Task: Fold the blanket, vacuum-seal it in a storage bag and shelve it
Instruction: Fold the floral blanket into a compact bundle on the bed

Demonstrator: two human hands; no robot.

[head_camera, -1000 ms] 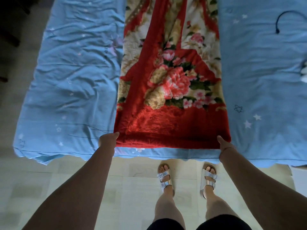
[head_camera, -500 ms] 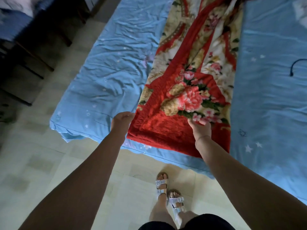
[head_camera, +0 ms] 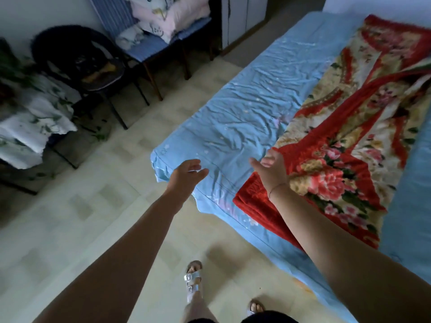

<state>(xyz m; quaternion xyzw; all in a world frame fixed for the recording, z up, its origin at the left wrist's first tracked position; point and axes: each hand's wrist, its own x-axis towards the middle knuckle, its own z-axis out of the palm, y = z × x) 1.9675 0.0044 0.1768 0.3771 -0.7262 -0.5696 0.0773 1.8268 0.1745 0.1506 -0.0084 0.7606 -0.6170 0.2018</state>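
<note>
No writing can be read anywhere. Both hands are empty with fingers spread: the left hand [head_camera: 186, 174] reaches over the blue bedsheet [head_camera: 235, 127], the right hand [head_camera: 271, 170] over the corner of the red floral blanket [head_camera: 345, 145]. The blanket lies folded in a long strip on the bed.

Blanket [head_camera: 345, 145] on bed [head_camera: 233, 127], chairs [head_camera: 93, 66] left.

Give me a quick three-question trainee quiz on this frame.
1. True or false: the left hand grips the blanket.
2. The blanket lies on: A) a chair B) the bed C) the floor.
3. Fill in: the right hand is open above the blanket's ____ corner.

Key: 1 false; 2 B; 3 near
</note>
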